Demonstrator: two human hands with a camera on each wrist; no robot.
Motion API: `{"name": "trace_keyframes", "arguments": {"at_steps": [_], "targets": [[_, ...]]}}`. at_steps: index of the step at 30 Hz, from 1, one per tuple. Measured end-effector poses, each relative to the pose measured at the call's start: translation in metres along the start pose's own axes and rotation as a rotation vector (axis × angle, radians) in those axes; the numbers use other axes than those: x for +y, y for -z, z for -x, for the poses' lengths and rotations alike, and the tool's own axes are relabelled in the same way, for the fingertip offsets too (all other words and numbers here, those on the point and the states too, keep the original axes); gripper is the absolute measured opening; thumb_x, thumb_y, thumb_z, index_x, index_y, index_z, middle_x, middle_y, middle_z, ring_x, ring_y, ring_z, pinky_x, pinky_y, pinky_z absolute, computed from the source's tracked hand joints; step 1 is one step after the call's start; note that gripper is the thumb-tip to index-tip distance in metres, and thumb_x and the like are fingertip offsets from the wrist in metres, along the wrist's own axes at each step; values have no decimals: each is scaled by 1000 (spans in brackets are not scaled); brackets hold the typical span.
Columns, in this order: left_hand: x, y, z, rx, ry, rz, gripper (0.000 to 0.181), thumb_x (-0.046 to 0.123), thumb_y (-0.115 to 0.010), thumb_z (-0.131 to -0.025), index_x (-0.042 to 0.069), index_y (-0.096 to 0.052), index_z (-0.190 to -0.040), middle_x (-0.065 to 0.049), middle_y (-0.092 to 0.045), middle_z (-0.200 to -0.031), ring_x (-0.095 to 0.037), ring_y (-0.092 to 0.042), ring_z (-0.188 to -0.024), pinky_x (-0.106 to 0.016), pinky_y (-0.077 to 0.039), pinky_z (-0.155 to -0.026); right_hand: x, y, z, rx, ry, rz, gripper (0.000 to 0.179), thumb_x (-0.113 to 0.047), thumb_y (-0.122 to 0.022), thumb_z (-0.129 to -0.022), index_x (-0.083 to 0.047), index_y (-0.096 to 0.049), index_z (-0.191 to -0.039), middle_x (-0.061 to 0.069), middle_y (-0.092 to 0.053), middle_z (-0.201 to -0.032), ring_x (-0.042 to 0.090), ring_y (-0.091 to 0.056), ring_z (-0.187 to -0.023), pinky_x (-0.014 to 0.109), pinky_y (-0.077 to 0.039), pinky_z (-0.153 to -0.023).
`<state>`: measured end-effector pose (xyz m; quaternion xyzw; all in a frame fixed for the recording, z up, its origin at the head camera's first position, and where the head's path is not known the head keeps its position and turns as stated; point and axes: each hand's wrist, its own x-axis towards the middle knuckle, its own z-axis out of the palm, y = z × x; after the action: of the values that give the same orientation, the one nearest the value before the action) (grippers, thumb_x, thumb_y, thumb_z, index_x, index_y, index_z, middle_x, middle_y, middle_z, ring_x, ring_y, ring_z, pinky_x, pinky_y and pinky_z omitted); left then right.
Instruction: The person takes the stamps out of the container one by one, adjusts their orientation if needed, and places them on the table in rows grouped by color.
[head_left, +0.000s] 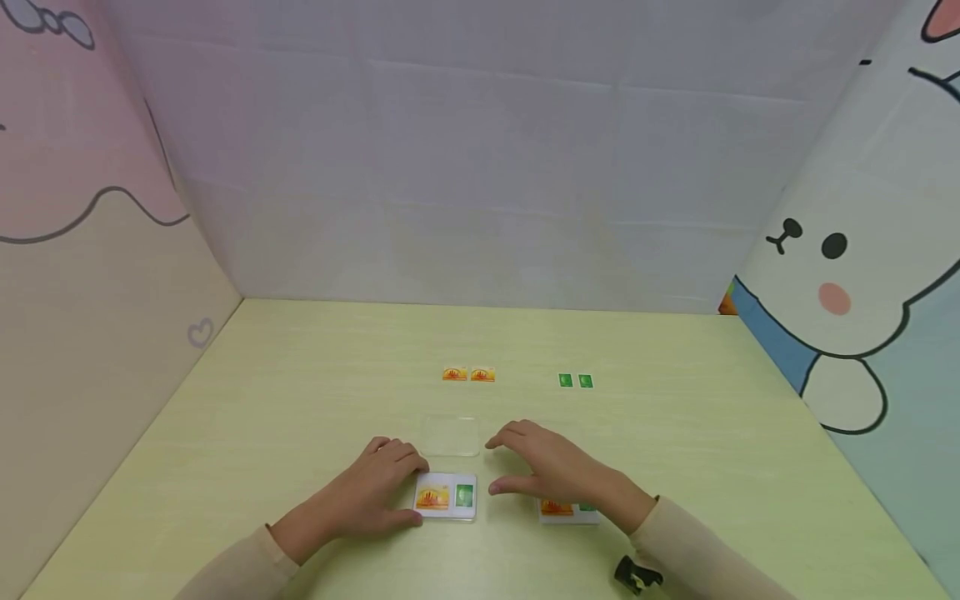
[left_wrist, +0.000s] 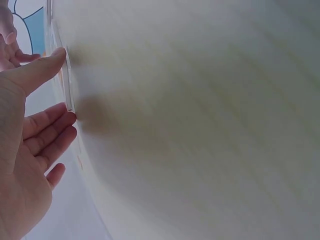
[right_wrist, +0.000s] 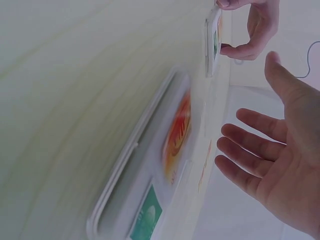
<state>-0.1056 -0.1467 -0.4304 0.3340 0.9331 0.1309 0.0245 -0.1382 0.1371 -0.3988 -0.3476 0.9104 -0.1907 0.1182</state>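
My left hand holds the left side of a flat clear case, thumb at the near corner and fingers at the far corner. In it lies a white card with an orange picture and a green picture. My right hand hovers to the right of this case, fingers spread, nothing in them. Beneath the right wrist is a second white card in a clear case, partly hidden in the head view, also bearing an orange and a green picture. A clear, shallow lid lies behind the left case.
Farther back on the pale table lie two small orange pictures and two small green ones. A small black object is near the right forearm. White cloth and printed side panels enclose the table.
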Motion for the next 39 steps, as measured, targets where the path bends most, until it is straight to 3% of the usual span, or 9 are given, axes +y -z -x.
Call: {"name": "trace_keyframes", "arguments": {"at_steps": [10, 39], "targets": [[2, 1, -1, -27, 27, 18, 53, 44, -77, -75, 13, -61, -115, 4, -62, -111, -15, -53, -107, -45, -35, -101, 0, -2, -4, -18, 13, -25, 52, -49, -65, -86, -15, -60, -125, -1, -62, -123, 14, -56, -114, 36, -47, -101], [6, 7, -3, -25, 35, 31, 52, 42, -79, -73, 12, -63, -112, 3, -62, -107, -14, -53, -103, -43, -36, -97, 0, -5, -15, -61, 65, -128, 37, -40, -68, -87, -15, -64, -114, -4, -67, -111, 10, -61, -104, 27, -49, -94]]}}
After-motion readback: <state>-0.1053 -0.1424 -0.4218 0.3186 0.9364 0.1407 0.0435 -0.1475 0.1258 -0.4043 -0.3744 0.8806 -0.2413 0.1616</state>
